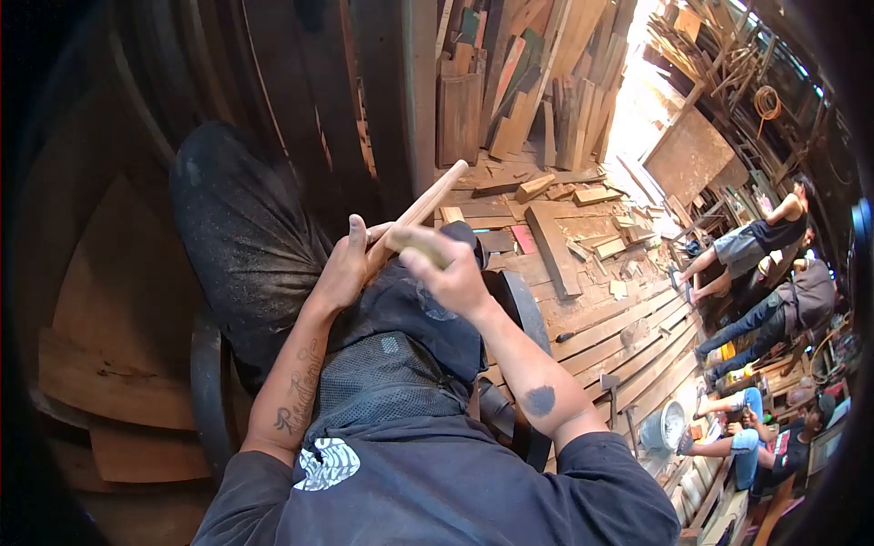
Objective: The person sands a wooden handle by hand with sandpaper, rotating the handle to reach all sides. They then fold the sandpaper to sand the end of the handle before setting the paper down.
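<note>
A pale, slim wooden stick [439,193] with a rounded tip slants up and to the right above my lap. My left hand [342,266] holds its lower part, thumb raised and fingers around the wood. On the stick's side nearest me, my right hand [455,278] is closed around a yellowish-tan piece of sandpaper [421,247] and presses it against the wood. The right fingers are slightly blurred. The stick's lower end is hidden behind my hands. Beneath both hands lie my dark, dusty trousers [246,237].
Wood offcuts [551,250] litter the plank floor [592,318]. Boards [546,82] lean against the back wall. A hammer [611,391] and a bucket [663,426] stand to the right, near several people [774,237]. A dark chair arm [211,391] is at my left.
</note>
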Demonstrator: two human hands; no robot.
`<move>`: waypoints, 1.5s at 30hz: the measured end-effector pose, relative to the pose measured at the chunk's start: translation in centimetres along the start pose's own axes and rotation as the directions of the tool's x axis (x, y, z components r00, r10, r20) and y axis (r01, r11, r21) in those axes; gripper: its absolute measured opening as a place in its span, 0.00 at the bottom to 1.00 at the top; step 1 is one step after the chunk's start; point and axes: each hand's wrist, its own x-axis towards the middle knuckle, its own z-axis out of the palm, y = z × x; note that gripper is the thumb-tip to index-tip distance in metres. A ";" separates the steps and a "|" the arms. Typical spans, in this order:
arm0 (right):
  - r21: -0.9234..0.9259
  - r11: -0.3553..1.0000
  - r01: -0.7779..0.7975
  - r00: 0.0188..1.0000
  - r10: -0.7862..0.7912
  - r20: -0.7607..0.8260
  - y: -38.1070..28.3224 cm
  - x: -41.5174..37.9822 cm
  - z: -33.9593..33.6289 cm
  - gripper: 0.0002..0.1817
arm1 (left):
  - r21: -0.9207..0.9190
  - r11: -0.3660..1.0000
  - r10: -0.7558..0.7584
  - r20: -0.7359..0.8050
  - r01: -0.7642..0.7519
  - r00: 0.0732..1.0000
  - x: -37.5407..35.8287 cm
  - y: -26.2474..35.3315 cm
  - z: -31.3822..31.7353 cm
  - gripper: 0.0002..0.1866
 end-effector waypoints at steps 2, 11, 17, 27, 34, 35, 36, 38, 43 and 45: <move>-0.209 0.977 0.041 0.987 -0.007 0.162 0.0 -1.0 0.4 0.22 | -0.003 0.995 0.097 -0.045 -0.097 0.994 0.3 -0.3 0.4 0.55; -0.127 0.991 -0.043 0.981 0.018 -0.191 0.7 0.8 -2.7 0.19 | 0.147 0.989 -0.045 0.053 0.037 0.998 -0.1 1.0 -0.7 0.56; -0.359 0.933 0.036 0.956 0.072 0.284 -1.6 -1.1 1.0 0.21 | 0.070 0.995 0.074 -0.059 -0.070 0.995 0.5 -1.0 0.4 0.54; -0.144 0.989 -0.020 0.996 0.007 -0.091 -0.5 0.2 -0.6 0.20 | 0.071 0.997 -0.015 -0.012 0.016 1.000 0.0 0.5 -0.1 0.52; -0.295 0.952 0.081 0.997 -0.079 0.017 -0.2 0.7 -1.5 0.19 | 0.097 0.994 0.046 -0.024 -0.043 0.999 0.3 0.0 -0.1 0.53; -0.299 0.954 0.013 0.992 -0.049 -0.113 -0.1 1.1 -2.2 0.19 | 0.127 0.992 -0.013 0.001 0.013 1.000 0.0 0.7 -0.2 0.53; -0.228 0.973 -0.035 0.985 -0.005 -0.173 0.4 1.5 -3.1 0.19 | 0.159 0.987 0.020 -0.012 -0.018 1.000 0.0 0.8 0.0 0.53; -0.148 0.987 -0.055 0.973 0.020 -0.228 1.4 1.6 -3.9 0.21 | 0.179 0.983 0.033 -0.025 -0.028 0.999 -0.1 1.1 0.3 0.53; -0.178 0.978 -0.107 0.986 0.127 0.109 -0.8 -0.5 -0.8 0.20 | 0.123 0.991 0.047 -0.005 -0.046 0.999 0.0 0.4 0.0 0.54; -0.316 0.945 -0.084 0.970 0.151 0.192 -1.9 -0.6 -0.5 0.19 | 0.096 0.992 0.084 -0.014 -0.083 0.996 0.1 0.2 0.2 0.55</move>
